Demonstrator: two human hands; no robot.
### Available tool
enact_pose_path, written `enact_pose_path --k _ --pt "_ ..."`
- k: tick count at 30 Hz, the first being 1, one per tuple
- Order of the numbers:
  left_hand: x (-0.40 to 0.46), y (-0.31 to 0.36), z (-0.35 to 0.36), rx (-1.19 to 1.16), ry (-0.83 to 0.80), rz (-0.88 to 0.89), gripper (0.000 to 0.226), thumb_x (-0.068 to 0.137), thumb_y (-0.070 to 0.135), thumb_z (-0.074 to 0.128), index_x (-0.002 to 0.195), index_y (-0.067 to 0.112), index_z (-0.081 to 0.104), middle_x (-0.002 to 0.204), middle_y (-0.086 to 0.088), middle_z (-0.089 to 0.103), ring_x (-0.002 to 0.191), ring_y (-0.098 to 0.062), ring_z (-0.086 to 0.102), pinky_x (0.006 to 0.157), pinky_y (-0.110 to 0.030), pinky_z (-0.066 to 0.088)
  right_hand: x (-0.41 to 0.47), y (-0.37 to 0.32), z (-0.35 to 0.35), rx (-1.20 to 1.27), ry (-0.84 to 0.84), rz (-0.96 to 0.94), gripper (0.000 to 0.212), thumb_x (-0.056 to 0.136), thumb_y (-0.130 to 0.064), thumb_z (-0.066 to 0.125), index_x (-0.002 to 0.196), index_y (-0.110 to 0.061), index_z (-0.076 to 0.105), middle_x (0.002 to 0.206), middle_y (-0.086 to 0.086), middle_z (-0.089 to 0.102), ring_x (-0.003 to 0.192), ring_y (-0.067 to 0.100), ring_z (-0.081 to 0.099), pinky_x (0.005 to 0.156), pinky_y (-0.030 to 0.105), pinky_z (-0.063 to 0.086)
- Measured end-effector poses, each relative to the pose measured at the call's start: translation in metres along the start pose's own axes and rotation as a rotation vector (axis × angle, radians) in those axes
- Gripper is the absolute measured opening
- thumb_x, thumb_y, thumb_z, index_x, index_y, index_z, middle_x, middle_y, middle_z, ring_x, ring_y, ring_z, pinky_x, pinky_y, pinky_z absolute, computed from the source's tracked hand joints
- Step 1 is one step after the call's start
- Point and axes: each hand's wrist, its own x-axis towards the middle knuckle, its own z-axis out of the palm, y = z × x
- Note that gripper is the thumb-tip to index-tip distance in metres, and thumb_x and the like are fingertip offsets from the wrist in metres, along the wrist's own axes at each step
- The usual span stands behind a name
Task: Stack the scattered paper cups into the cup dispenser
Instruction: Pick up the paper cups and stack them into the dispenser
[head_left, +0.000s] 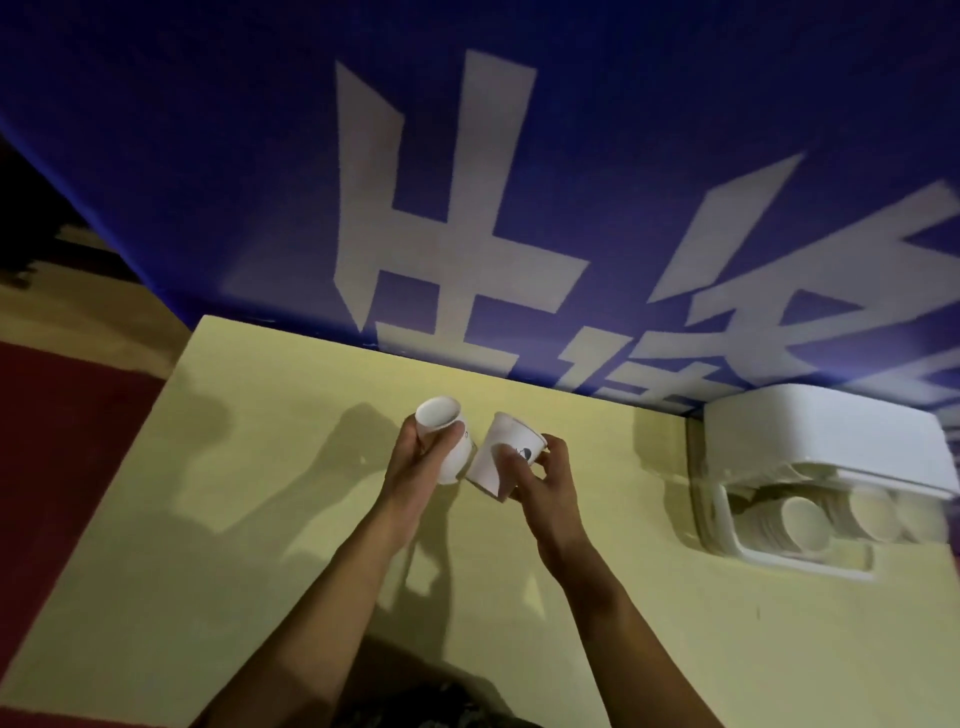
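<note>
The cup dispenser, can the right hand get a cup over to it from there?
Probably yes. The right hand holds a paper cup, and the bare yellow table between it and the cup dispenser has nothing in the way. The dispenser's clear front faces the hand.

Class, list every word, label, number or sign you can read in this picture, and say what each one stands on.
"生": large white character on the blue banner behind the table.
Other white characters on the banner, right and below: cut off, not readable.
Dark print on the cup in the right hand: blurred, unreadable.
Small mark on the cup in the left hand: too small to read.
Cup dispenser: no text visible.
</note>
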Motion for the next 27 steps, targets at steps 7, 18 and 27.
enact_pose_path --k 7,18,27 --pt "-0.034 -0.003 0.072 0.082 -0.050 -0.041 0.059 0.073 0.055 0.067 0.122 0.025 0.052 0.116 -0.006 0.066 0.100 -0.027 0.067 0.090 -0.050 0.055 -0.041 0.001 -0.090 0.088 0.149 -0.115 0.018 0.094 -0.042 0.058 0.092 -0.024 0.059 0.088 -0.009 0.067 0.081 0.016 0.068 0.065 0.031 0.059" --pt "-0.094 -0.040 0.207 -0.117 0.028 -0.114 0.040 0.081 0.037 0.074 0.116 0.025 0.059 0.113 -0.006 0.068 0.097 -0.022 0.069 0.081 -0.042 0.058 -0.068 0.023 -0.271 -0.102 0.267 -0.275 0.017 0.093 -0.034 0.064 0.084 -0.024 0.074 0.097 -0.008 0.066 0.094 0.009 0.061 0.082 0.037 0.051" --pt "-0.131 -0.070 0.308 -0.051 0.072 0.038 0.040 0.083 0.019 0.073 0.116 0.012 0.050 0.114 -0.002 0.055 0.087 -0.010 0.067 0.070 -0.031 0.059 -0.069 0.033 -0.387 -0.397 0.361 -0.439 0.019 0.097 -0.018 0.057 0.079 -0.017 0.064 0.080 -0.008 0.064 0.079 0.010 0.055 0.067 0.026 0.039"
